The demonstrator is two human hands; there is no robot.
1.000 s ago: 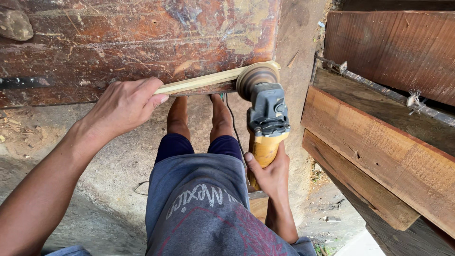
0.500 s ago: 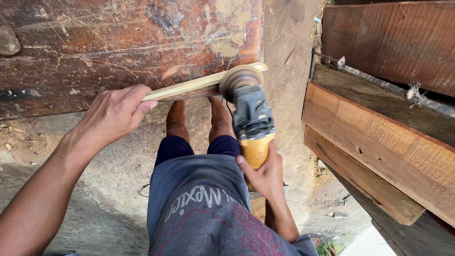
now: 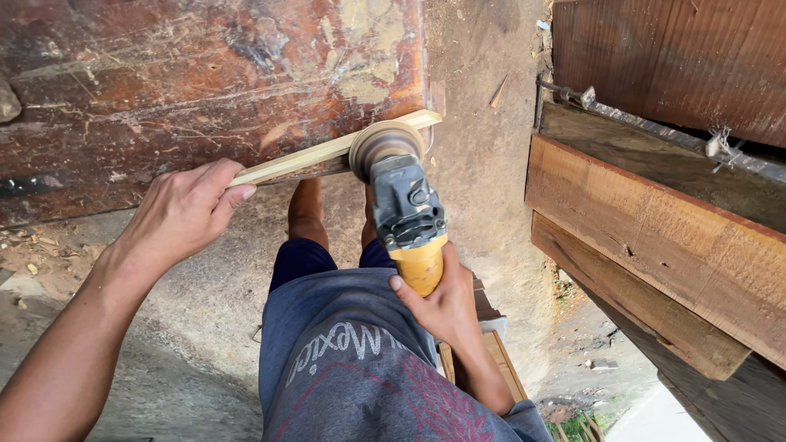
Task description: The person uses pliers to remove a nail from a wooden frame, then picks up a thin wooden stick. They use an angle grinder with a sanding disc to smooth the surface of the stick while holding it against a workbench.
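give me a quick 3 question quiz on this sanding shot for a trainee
1. True or false: the right hand grips the yellow handle of the angle grinder.
2. What does the left hand hold? A) a hammer B) a pale wooden strip C) a rope
3. Fill in: the grinder's sanding disc meets the wooden strip near its ___ end, the one away from the left hand.

Key: 1 true; 2 B, the strip is pinched at its near end; 3 far, close to the tip by the worn reddish slab.
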